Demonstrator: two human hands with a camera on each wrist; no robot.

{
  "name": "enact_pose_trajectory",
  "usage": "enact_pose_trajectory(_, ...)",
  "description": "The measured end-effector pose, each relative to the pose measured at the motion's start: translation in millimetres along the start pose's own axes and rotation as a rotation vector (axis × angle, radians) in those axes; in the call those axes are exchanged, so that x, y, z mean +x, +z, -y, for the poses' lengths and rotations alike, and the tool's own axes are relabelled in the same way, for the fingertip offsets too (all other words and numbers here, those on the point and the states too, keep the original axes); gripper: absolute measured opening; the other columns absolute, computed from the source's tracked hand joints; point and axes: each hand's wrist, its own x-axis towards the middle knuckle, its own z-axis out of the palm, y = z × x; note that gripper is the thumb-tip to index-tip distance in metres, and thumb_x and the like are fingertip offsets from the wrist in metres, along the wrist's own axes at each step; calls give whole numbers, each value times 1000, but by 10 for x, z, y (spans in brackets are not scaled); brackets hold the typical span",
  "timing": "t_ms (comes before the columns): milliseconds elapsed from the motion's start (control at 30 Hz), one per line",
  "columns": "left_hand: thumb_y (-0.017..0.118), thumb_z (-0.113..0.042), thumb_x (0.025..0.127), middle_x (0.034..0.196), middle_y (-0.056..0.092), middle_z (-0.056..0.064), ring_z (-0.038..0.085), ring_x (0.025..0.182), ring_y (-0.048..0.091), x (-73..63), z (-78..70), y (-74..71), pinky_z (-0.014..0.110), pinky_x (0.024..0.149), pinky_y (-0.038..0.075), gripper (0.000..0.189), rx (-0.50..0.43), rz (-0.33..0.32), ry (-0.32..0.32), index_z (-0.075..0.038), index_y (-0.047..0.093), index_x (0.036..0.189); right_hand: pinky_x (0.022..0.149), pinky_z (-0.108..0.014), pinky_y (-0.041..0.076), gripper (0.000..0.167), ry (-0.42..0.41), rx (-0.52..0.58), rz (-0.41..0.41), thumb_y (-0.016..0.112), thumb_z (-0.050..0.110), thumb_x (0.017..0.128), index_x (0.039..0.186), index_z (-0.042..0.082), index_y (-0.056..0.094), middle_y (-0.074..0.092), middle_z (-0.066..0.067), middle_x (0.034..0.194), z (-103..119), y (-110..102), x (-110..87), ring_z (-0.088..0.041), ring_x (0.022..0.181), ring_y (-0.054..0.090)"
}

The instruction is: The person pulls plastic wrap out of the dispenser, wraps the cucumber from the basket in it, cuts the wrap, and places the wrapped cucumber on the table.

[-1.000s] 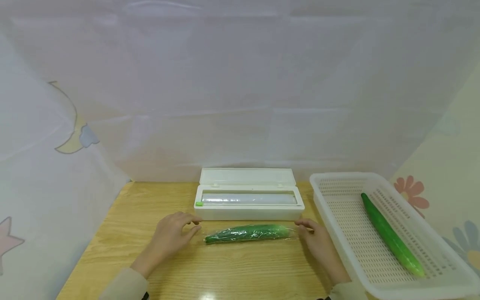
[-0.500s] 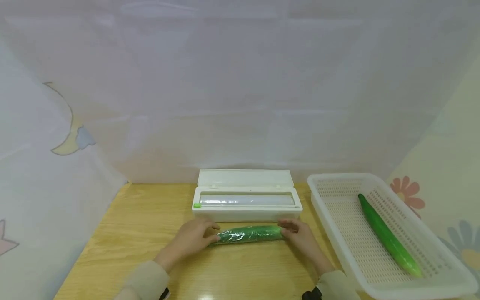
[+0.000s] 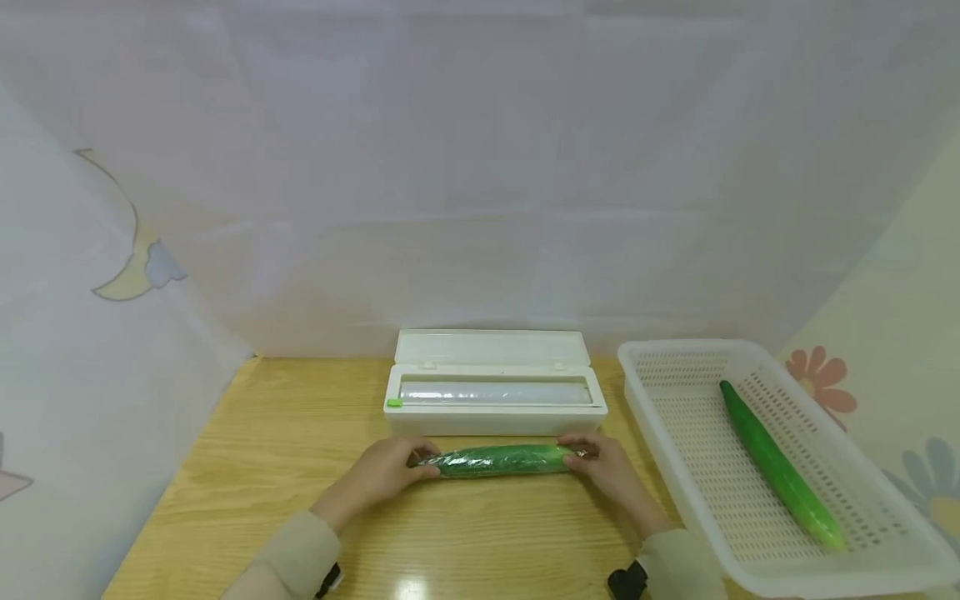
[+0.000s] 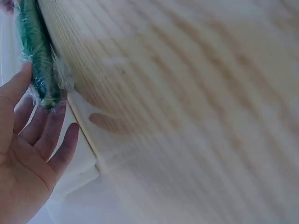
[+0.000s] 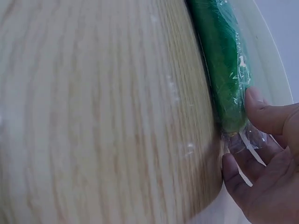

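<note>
Both ends of the film-wrapped cucumber (image 3: pixel 498 460) are gripped, by your left hand (image 3: pixel 382 468) and your right hand (image 3: pixel 609 471); it lies on the counter (image 3: pixel 472 533), before the open white box (image 3: pixel 495 422).

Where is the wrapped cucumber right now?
In the head view's lower middle, the wrapped cucumber is between the left hand and right hand, in front of the white box.
</note>
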Motion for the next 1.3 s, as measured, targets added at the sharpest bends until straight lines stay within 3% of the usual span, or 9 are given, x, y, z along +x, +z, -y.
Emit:
enact_pose_trajectory(100, 71, -37, 90, 100, 69, -8, 11, 92, 63, 16, 42, -5, 38, 84, 53, 29, -75, 7, -8, -17, 71, 111, 85, -39, 53, 20, 12, -32, 14, 73, 6, 88, 108, 2, 74, 72, -11, 108, -9, -27, 11, -26, 98, 65)
enact_pose_trajectory(267, 72, -40, 89, 99, 68, -13, 10, 90, 60, 30, 144, 26, 35, 83, 51, 27, -220, 15, -20, -20, 73, 108, 86, -40, 54, 24, -39, -45, 72, 72, 11, 91, 112, 1, 73, 70, -15, 112, -59, -60, -3, -29, 101, 66)
enact_pose_trajectory(467, 74, -30, 90, 107, 68, -5, 15, 98, 60, 49, 246, 27, 36, 87, 50, 27, -379, 75, -3, -14, 73, 112, 80, -28, 54, 32, -95, 8, 136, 71, 14, 92, 118, -4, 68, 67, -21, 118, -106, -76, -20, -27, 99, 65)
enact_pose_trajectory(700, 76, -28, 89, 107, 68, -3, 17, 95, 61, 26, 202, -16, 32, 81, 51, 29, -391, 77, -22, -12, 72, 112, 79, -28, 53, 29, -77, 16, 93, 75, 10, 87, 113, -3, 70, 69, -19, 113, -65, -56, -38, -25, 96, 66)
enact_pose_trajectory(933, 73, -28, 91, 104, 68, -1, 17, 94, 62, -68, 141, -50, 33, 82, 53, 27, -421, 51, -49, -9, 71, 110, 81, -32, 55, 26, -37, -44, 117, 74, 18, 89, 111, 5, 74, 72, -12, 111, -70, -49, -112, -21, 93, 67)
enact_pose_trajectory(1100, 74, -29, 90, 102, 68, -4, 14, 91, 60, -82, 82, -51, 35, 81, 52, 22, -338, 8, -52, -14, 73, 105, 81, -38, 55, 31, -72, -71, 137, 74, 20, 90, 116, 3, 71, 70, -15, 114, -56, -49, -113, -28, 94, 66)
enact_pose_trajectory(1200, 76, -29, 88, 99, 65, -5, 13, 89, 58, -81, 68, -45, 32, 79, 52, 21, -290, -11, -45, -15, 74, 103, 88, -50, 53, 32, -86, -91, 116, 76, 18, 87, 114, 2, 71, 69, -16, 115, -42, -29, -103, -37, 104, 64)
enact_pose_trajectory(1300, 76, -29, 87, 94, 64, -7, 12, 88, 57, -78, 64, -35, 30, 77, 51, 21, -275, -19, -47, -15, 75, 102, 90, -54, 51, 28, -80, -99, 83, 76, 13, 86, 111, 2, 72, 70, -16, 113, -29, -5, -82, -38, 106, 64)
